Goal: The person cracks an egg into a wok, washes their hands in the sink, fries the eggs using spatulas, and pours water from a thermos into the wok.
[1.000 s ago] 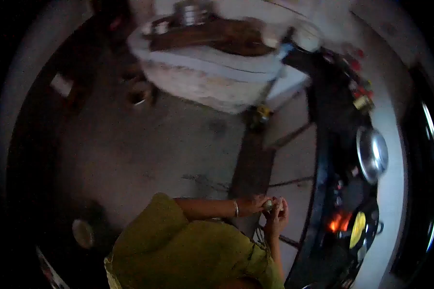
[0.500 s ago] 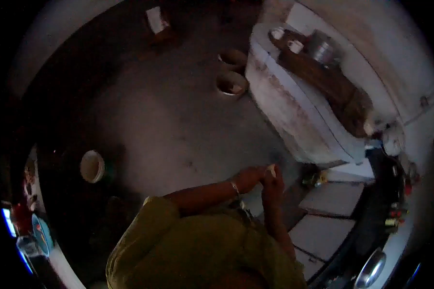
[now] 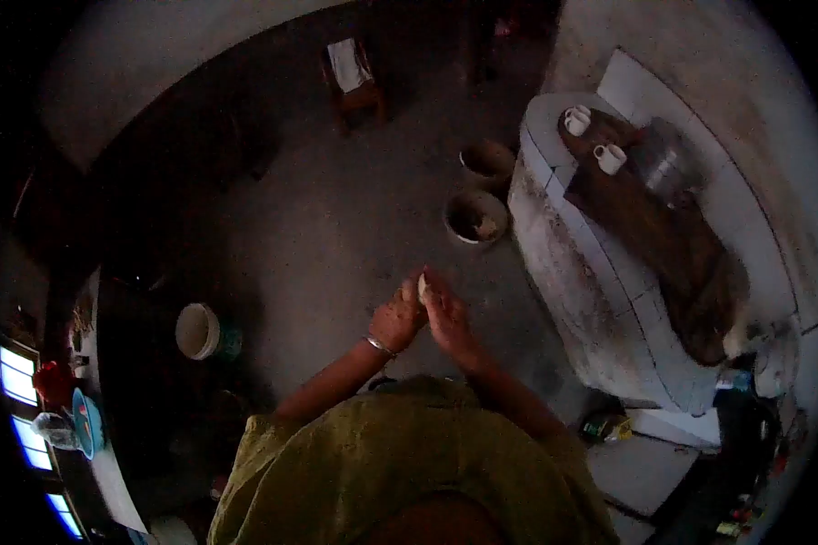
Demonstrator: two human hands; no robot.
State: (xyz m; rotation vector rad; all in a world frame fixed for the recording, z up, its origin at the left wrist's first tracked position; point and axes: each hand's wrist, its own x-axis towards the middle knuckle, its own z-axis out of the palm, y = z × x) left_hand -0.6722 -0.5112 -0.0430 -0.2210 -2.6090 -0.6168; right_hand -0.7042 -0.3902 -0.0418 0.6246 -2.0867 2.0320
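Observation:
My left hand (image 3: 397, 320), with a bangle at the wrist, and my right hand (image 3: 447, 314) are together in front of my body. Between their fingertips sits a small pale piece (image 3: 422, 288); dim light and its size hide what kind of thing it is. The fingers of both hands are closed around it. Below the hands, the floor (image 3: 336, 263) shows.
Two tubs (image 3: 475, 218) stand by a white counter (image 3: 600, 245). On the counter are white mugs (image 3: 611, 159), a steel pot (image 3: 671, 163) and a brown cloth (image 3: 663, 245). A pale bucket (image 3: 197, 331) stands left; a chair (image 3: 359, 91) is farther off.
Both hands, still together, have moved left and slightly up in view with the pale piece. The view has turned, so the counter and tubs sit lower and farther right.

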